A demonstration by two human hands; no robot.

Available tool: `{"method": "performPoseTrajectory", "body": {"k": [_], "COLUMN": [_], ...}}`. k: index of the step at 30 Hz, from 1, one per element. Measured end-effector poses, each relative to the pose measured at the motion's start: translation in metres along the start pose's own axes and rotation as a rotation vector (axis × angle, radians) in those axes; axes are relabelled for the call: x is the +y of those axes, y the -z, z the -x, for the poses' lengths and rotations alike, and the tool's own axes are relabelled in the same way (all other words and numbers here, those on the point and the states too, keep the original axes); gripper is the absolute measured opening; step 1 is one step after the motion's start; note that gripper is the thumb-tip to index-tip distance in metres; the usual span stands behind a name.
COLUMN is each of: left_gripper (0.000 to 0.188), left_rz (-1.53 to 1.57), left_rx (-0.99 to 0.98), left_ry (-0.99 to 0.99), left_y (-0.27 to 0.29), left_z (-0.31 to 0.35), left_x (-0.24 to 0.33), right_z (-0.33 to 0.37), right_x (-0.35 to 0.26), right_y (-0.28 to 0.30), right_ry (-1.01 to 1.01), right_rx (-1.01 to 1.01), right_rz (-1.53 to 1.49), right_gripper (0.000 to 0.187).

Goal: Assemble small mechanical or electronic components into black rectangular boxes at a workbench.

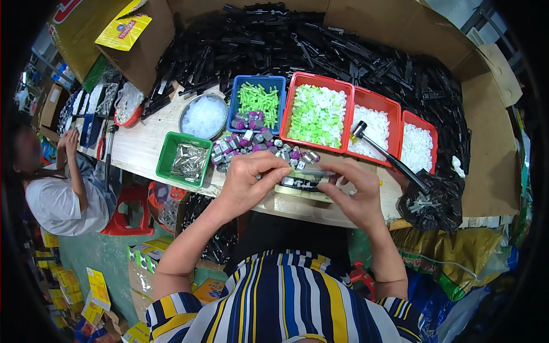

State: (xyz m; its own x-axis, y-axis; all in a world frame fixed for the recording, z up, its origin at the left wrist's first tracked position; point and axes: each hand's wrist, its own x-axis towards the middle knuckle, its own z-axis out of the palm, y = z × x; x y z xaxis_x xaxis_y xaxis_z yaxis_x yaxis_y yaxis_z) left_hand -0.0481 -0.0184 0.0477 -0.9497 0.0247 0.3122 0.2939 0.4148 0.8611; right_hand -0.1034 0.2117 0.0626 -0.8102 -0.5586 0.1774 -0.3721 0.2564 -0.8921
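Note:
In front of me a black plastic part (pixel 301 183) lies in a cream-coloured holder (pixel 311 195) at the table's near edge. Just above the black part runs a slim grey bar-shaped piece (pixel 315 171). My left hand (pixel 251 178) is closed in a pinch at the left end of the holder; what its fingertips hold is too small to name. From the right, the thumb and fingers of my right hand (pixel 359 190) close on the right end of the grey piece. Loose grey-and-purple pieces (pixel 246 144) lie heaped just beyond my hands.
Behind stand a blue bin (pixel 231 117), red bins (pixel 293 108) of green and white pieces, and a green bin (pixel 162 157) of metal parts. A hammer (pixel 389 155) rests across the right bins. Black parts (pixel 389 63) pile up behind. A co-worker (pixel 71 191) sits at left.

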Motion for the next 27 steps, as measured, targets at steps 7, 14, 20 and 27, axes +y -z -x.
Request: {"method": "performPoseTrajectory", "body": {"k": [7,14,20,27], "left_gripper": [0.013,0.008,0.014,0.015], "left_rz": [0.18,-0.047,-0.223,-0.206], "left_rx": [-0.091,-0.091,-0.038,-0.028], "left_ry": [0.243,-0.013,-0.274,-0.289], "left_y": [-0.003,-0.003,-0.012,-0.021], "left_z": [-0.001,-0.003,0.001,0.006], "left_x": [0.0,-0.003,-0.008,-0.018], "right_z": [0.005,0.003,-0.005,-0.003], "right_x": [0.008,0.005,0.008,0.01], "right_y": [-0.001,0.002,0.014,0.015], "right_ry": [0.532,0.511,0.202,0.139], "right_rx": [0.112,0.066,-0.173,-0.235], "right_rz": [0.724,0.757,0.255,0.27], "right_gripper": [0.046,0.038,0.031,0.03]}}
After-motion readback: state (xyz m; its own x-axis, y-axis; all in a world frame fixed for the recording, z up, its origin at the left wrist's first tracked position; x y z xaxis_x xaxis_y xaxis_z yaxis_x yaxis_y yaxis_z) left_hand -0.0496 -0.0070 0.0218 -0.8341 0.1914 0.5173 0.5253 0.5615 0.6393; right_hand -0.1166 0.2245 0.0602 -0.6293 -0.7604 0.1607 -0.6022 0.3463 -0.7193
